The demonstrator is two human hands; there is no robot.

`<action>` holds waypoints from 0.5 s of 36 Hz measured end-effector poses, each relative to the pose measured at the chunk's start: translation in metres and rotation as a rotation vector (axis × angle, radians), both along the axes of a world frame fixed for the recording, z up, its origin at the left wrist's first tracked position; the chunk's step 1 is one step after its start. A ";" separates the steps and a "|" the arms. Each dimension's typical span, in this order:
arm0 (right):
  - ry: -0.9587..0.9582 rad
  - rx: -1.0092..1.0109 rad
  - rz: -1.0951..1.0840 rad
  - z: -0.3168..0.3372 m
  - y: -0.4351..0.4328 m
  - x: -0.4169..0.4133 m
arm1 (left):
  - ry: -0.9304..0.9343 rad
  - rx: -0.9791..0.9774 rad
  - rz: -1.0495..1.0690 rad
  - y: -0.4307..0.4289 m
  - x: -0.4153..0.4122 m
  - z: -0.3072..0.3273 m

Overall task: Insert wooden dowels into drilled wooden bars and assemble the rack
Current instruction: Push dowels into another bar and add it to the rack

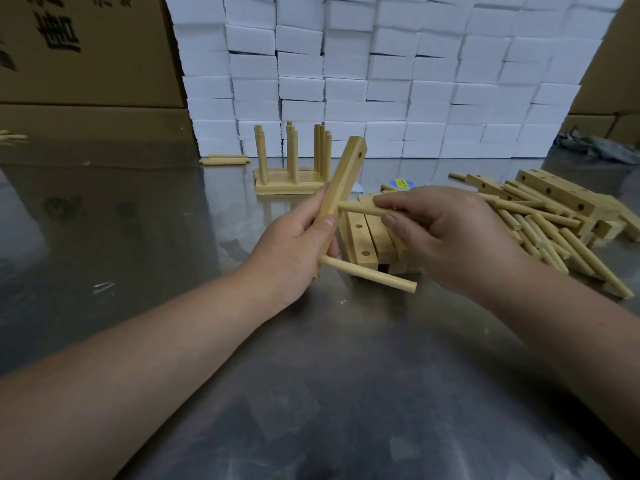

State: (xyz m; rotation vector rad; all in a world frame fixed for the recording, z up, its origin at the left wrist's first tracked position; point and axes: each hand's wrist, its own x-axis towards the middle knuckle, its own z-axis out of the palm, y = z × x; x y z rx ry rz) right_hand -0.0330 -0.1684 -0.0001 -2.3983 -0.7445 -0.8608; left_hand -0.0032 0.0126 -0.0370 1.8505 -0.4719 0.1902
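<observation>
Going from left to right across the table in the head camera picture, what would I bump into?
Two loose dowels → rack → right hand → pile of dowels and bars.

Rack [291, 188] behind bars [363, 237] (dowels [545, 237] right)

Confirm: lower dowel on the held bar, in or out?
In. The lower dowel juts from the bar unheld; the left hand grips the bar, the right hand pinches a second dowel. Depth: cannot tell.
</observation>
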 end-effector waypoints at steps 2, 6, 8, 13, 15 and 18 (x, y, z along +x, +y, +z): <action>0.005 0.005 -0.002 0.000 0.000 0.000 | -0.004 0.013 0.005 0.000 -0.001 0.001; 0.087 0.024 -0.018 0.001 -0.001 0.002 | -0.035 0.025 0.023 0.000 -0.003 0.005; 0.134 0.015 -0.036 0.001 -0.001 0.004 | -0.030 0.012 0.016 -0.001 -0.005 0.007; 0.123 -0.021 -0.100 0.004 -0.003 0.005 | 0.003 -0.038 -0.007 -0.004 -0.008 0.011; 0.084 -0.069 -0.110 0.004 -0.002 0.004 | -0.005 -0.029 0.001 -0.004 -0.008 0.012; 0.000 -0.153 -0.112 0.005 0.000 0.002 | -0.035 0.021 0.028 -0.003 -0.008 0.012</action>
